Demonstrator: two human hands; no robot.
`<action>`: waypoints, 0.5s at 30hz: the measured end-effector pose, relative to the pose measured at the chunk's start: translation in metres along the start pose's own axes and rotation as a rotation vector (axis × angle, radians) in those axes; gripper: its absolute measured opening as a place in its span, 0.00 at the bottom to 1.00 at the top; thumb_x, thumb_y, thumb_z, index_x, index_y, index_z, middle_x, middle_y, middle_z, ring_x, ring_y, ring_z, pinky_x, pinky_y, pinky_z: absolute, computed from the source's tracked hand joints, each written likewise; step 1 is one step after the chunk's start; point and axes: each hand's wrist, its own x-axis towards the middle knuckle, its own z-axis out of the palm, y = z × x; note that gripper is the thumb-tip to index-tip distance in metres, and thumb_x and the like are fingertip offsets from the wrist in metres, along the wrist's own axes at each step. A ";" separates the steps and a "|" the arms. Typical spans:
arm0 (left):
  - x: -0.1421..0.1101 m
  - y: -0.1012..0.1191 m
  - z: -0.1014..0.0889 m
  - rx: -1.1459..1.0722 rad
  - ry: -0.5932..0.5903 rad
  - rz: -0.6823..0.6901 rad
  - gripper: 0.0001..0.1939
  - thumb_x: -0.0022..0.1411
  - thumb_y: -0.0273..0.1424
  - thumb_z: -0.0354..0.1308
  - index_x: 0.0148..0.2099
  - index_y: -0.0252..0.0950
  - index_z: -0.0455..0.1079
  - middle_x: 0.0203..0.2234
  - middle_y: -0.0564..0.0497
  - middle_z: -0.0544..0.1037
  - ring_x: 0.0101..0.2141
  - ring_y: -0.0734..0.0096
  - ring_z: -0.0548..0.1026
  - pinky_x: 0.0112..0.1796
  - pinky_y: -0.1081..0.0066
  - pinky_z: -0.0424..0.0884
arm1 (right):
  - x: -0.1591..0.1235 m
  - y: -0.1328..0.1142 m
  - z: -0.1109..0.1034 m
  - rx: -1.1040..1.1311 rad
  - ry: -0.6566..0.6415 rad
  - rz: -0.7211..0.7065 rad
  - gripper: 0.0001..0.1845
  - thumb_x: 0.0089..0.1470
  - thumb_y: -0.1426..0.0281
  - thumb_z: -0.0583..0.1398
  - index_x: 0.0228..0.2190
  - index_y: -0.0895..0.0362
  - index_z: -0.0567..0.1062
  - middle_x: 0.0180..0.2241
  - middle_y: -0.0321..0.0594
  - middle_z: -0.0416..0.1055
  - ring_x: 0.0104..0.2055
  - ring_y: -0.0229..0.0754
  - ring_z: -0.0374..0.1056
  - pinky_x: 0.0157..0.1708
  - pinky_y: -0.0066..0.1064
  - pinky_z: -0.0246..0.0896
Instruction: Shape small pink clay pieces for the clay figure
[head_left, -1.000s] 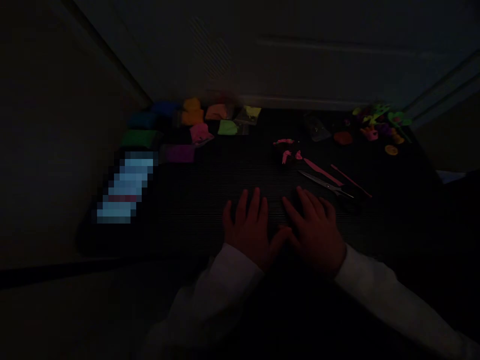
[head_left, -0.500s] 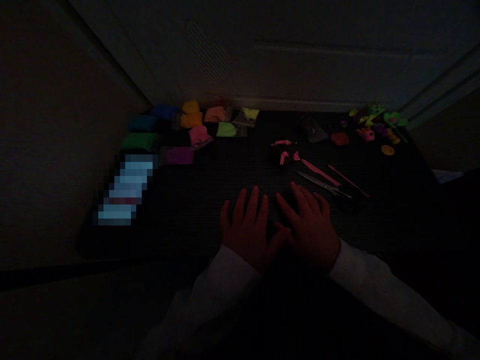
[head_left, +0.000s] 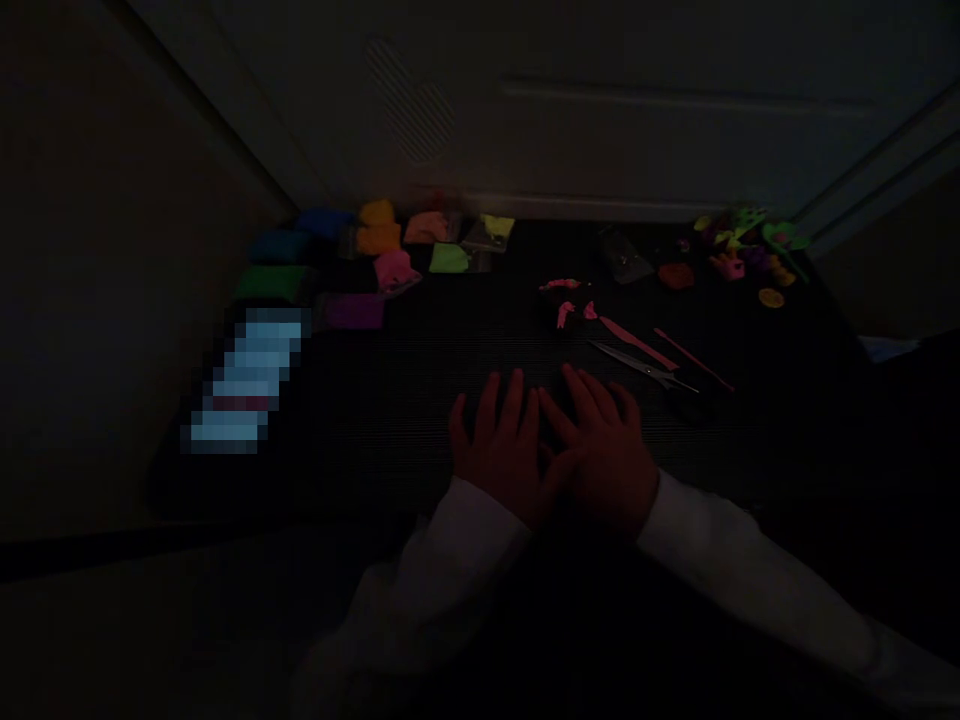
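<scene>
From my end the feed is very dim. Behind everything stands a panelled surface (head_left: 637,150), and before it a dark table (head_left: 360,400). A glowing screen (head_left: 251,375), pixelated past reading, is on the table's left side.

The person's left hand (head_left: 499,445) and right hand (head_left: 606,450) are palm down at the near edge, fingers extended and parted, thumbs close together; I can't tell whether they touch. I see nothing held in either, though whatever is beneath the palms is hidden from me.

At the far right I see a cluster of colourful shapes (head_left: 786,237), some flower-like; I judge these to be finished pieces. At the back left are coloured packets (head_left: 274,283), which look well filled, so I take that material as mostly unused.

The scissors (head_left: 649,371) lie just beyond the right hand, not gripped. Farther back is a dark piece with pink bits (head_left: 565,316), nearest the middle; I can't tell whether it is complete. A flat pink strip (head_left: 637,343) and a thin pink stick (head_left: 694,358) lie beside the scissors, untouched. Smallest, a reddish disc (head_left: 676,276) and a yellow disc (head_left: 771,298) sit near the cluster, apparently already shaped.
</scene>
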 end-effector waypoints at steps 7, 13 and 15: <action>-0.005 0.003 0.000 -0.007 0.000 0.024 0.35 0.55 0.52 0.40 0.55 0.32 0.59 0.58 0.44 0.53 0.58 0.51 0.49 0.53 0.46 0.39 | -0.004 -0.001 0.002 -0.002 -0.016 -0.020 0.25 0.55 0.58 0.46 0.53 0.52 0.59 0.59 0.49 0.45 0.59 0.50 0.44 0.53 0.49 0.36; 0.005 -0.015 -0.004 -0.022 0.125 -0.019 0.32 0.55 0.48 0.44 0.55 0.31 0.59 0.57 0.40 0.56 0.56 0.49 0.51 0.52 0.45 0.43 | -0.003 -0.001 0.000 0.006 0.003 -0.038 0.27 0.53 0.57 0.49 0.53 0.55 0.59 0.59 0.50 0.44 0.59 0.52 0.43 0.53 0.51 0.37; 0.009 -0.029 -0.004 -0.013 0.189 -0.059 0.28 0.56 0.44 0.45 0.54 0.32 0.60 0.56 0.39 0.58 0.56 0.49 0.53 0.52 0.46 0.45 | -0.005 -0.002 -0.001 0.011 -0.001 -0.047 0.28 0.53 0.56 0.48 0.53 0.55 0.59 0.59 0.51 0.44 0.59 0.52 0.43 0.53 0.51 0.37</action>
